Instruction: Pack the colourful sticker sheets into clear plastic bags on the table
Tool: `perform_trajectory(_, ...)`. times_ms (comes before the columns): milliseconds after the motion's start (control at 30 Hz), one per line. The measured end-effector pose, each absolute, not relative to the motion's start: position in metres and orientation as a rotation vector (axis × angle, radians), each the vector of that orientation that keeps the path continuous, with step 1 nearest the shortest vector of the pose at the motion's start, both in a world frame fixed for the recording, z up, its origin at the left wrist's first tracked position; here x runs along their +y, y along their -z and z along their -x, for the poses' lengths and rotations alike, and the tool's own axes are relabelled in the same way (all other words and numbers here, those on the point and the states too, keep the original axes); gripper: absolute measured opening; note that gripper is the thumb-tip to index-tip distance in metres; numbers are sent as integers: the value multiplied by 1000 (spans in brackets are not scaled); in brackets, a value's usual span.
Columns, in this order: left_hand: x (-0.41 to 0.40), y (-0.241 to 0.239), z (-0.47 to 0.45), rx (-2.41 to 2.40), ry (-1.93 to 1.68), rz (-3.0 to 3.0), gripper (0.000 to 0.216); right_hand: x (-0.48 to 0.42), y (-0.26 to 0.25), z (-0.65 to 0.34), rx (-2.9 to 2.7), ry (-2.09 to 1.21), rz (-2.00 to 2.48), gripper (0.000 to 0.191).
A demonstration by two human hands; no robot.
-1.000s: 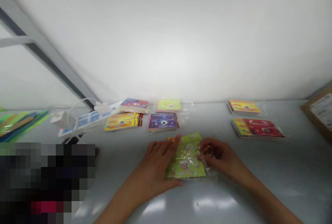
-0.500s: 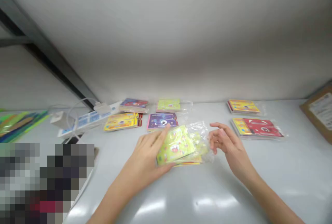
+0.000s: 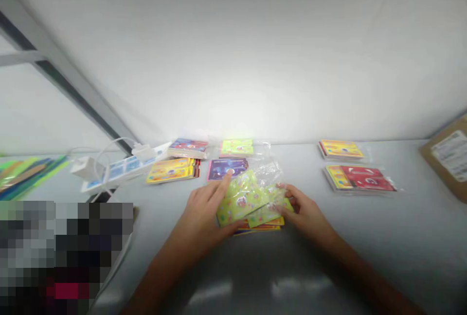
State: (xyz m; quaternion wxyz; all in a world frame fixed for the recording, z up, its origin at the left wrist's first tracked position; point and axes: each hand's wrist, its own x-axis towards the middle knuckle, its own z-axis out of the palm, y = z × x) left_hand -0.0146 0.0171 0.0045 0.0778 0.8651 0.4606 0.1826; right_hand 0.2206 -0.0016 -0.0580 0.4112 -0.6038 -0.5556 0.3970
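Head view, lime-green card packs [image 3: 243,199] in crinkled clear wrap, fanned, slightly blurred

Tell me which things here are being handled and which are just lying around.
In hand: green card packs, clear plastic bag, held by left hand and right hand.
Lying about: purple pack, yellow packs, red pack, power strip, cardboard box.

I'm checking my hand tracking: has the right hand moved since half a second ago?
Yes. The right hand has gone left, away from the red pack, and now touches the green pack.
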Motion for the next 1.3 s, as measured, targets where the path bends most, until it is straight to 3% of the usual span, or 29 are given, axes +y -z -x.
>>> perform_trajectory(200,21,-5,18,1401,-568,-2578,83,4,63,-235,-1160,-1094,1418,66)
perform_trajectory(533,23,-3,22,1422,-552,-2601,84,4,46,-233,-1044,-1226,1341,31)
perform_trajectory(667,25,-2,24,1439,-566,-2619,86,1,33,-240,-936,-1314,1301,34)
perform_trajectory(900,30,2,29,1485,-567,-2678,86,3,21,-252,-705,-1006,1106,30)
perform_trajectory(1300,22,4,13,1329,-513,-2767,81,-11,20,-239,-1029,-864,1247,24)
